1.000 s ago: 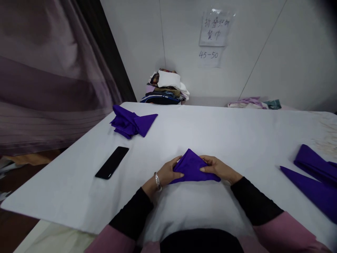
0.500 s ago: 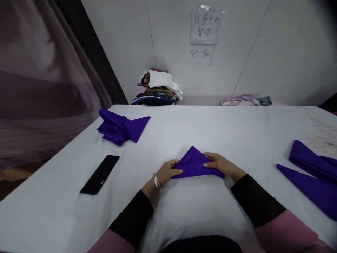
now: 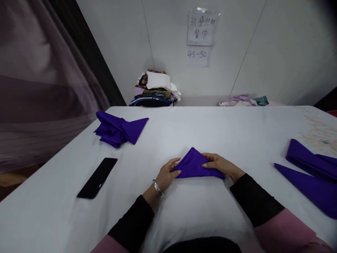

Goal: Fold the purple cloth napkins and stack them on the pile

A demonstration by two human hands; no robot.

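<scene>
A purple cloth (image 3: 193, 166) folded into a triangle lies near the table's front edge, its peak pointing away from me. My left hand (image 3: 167, 172), with a silver bracelet at the wrist, grips its left corner between thumb and fingers. On the right slope, my right hand (image 3: 217, 164) has its thumb on top of the cloth and its fingers behind the edge.
A crumpled purple cloth (image 3: 113, 130) and a black phone (image 3: 98, 178) lie to the left on the white table (image 3: 210, 130). More purple cloth (image 3: 313, 186) is at the right. Clothes (image 3: 155, 89) are stacked beyond the far edge.
My left hand has shifted slightly outward at the left corner, with its forefinger lifted a little. The triangle's front surface looks smoother. The whole view has shifted slightly.
</scene>
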